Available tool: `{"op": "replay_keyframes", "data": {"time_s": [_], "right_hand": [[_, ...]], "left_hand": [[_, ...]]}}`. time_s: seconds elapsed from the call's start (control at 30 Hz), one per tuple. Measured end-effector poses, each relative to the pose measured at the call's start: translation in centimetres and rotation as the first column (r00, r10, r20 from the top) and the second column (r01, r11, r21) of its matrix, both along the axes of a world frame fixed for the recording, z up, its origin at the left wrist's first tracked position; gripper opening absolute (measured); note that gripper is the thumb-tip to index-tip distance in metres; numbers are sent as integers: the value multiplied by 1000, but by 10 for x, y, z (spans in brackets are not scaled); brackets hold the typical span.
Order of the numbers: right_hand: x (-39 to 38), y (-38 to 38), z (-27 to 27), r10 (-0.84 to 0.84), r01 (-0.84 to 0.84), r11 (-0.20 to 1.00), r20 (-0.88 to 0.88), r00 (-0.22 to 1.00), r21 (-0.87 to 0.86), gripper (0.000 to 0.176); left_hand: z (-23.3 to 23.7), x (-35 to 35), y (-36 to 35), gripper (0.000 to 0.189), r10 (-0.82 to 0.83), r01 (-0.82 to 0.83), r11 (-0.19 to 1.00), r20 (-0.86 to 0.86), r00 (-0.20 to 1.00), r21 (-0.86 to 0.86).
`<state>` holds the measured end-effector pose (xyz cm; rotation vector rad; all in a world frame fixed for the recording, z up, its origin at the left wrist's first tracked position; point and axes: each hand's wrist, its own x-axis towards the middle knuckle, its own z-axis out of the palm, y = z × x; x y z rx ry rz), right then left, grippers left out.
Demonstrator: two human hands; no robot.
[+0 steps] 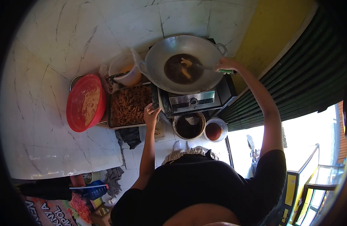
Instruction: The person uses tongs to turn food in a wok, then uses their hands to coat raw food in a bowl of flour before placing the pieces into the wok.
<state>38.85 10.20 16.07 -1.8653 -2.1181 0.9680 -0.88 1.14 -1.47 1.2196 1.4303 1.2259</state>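
My right hand (223,65) is closed around the green handle of a spatula (207,67). The spatula's far end reaches into dark oil (177,77) in a large metal wok (158,60). Pale battered pieces (186,72) lie in the oil by the spatula's end; their exact kind cannot be made out. My left hand (151,114) rests at the narrow dark edge between the stove (192,100) and a tray (124,125), its fingers apart. Brown fried pieces (130,105) fill this tray, left of my left hand.
A red basin (73,113) with flour (90,105) stands far left. Behind the tray is a white bucket (118,66). Below the stove front are a dark-filled bucket (188,126) and a bucket of reddish liquid (216,130). A green corrugated shutter (286,86) runs along the right.
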Motion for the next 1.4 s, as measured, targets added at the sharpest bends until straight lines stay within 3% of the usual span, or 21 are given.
{"op": "replay_keyframes", "data": {"time_s": [0.07, 0.17, 0.3, 0.37, 0.57, 0.8, 0.97, 1.2, 1.3, 1.33, 1.37, 1.4], "right_hand": [[-1, -2, 3, -156, 138, 980, -123, 980, -145, 28], [-7, -10, 12, -259, 208, 946, -194, 946, -250, 30], [3, -8, 10, -333, 163, 892, -371, 867, -421, 30], [9, -4, 3, -437, 143, 828, -464, 770, -543, 28], [20, 0, -7, -544, 187, 805, -574, 613, -563, 27], [26, -1, 2, -556, 208, 796, -551, 622, -569, 26], [20, -3, -1, -524, 337, 807, -327, 787, -484, 26], [1, -6, 11, -437, 331, 862, -234, 868, -383, 25], [-7, -2, 10, -364, 337, 911, -79, 928, -239, 29], [-8, 1, 8, -207, 215, 975, 135, 969, -48, 32], [-9, 3, 7, -79, 41, 993, 368, 927, 110, 35], [-14, 0, 10, -78, 41, 993, 368, 926, 109, 35]], "left_hand": [[0, 0, 0, 60, 0, 0, 1000, -2, 1000, 0], [-1, 0, 0, 59, 5, -5, 1000, -4, 1000, 8], [-2, 0, 0, 60, 8, -8, 1000, -7, 1000, 5], [-5, 0, 1, 58, 14, -14, 1000, 2, 1000, 26], [-9, 0, 1, 56, 19, -18, 999, -8, 1000, 42], [-14, -2, 3, 56, 13, -12, 997, -20, 1000, 75], [-14, -2, 3, 56, 18, -16, 997, -25, 1000, 70], [-13, -1, 3, 56, 14, -14, 998, -3, 1000, 64], [-13, -1, 2, 55, 21, -21, 998, 2, 1000, 53], [-12, -1, 2, 55, 22, -22, 998, 1, 1000, 52], [-12, -1, 2, 55, 22, -23, 998, 13, 1000, 55], [-11, 0, 1, 55, 21, -22, 998, 25, 999, 58]]}}
